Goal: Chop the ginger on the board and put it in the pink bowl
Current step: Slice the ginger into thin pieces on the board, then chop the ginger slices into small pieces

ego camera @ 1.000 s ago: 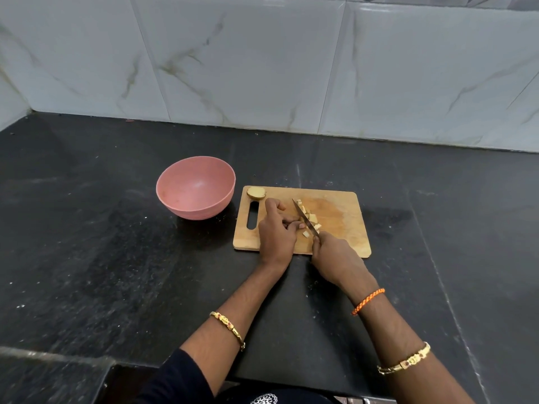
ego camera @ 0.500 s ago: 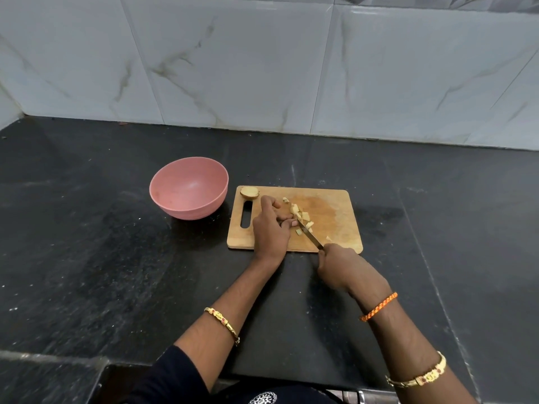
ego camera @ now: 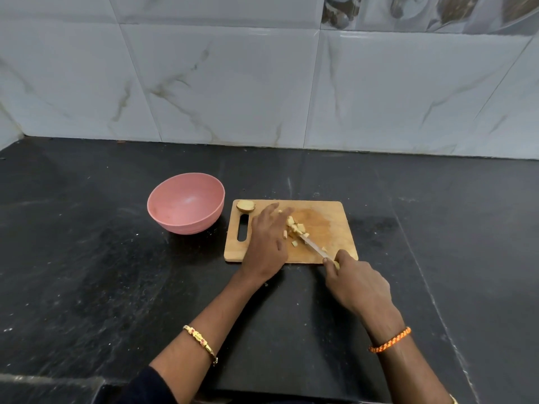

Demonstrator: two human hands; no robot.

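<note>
A wooden chopping board (ego camera: 329, 225) lies on the black counter with several pale ginger cubes (ego camera: 296, 228) near its middle. One uncut ginger end (ego camera: 245, 205) sits at the board's far left corner. My right hand (ego camera: 357, 282) grips a knife (ego camera: 316, 248) whose blade lies low, its tip among the cubes. Over the board's left half my left hand (ego camera: 267, 243) is spread with straight fingers, just left of the cubes. The pink bowl (ego camera: 186, 202) stands empty to the left of the board.
The black stone counter (ego camera: 87, 272) runs wide on both sides of the board. A white marble-tiled wall (ego camera: 262, 83) closes the back. The counter's front edge is at the bottom of the view.
My left hand has let go of the ginger and opened, fingers now stretched over the board. The right hand has drawn back toward the board's near edge with the knife.
</note>
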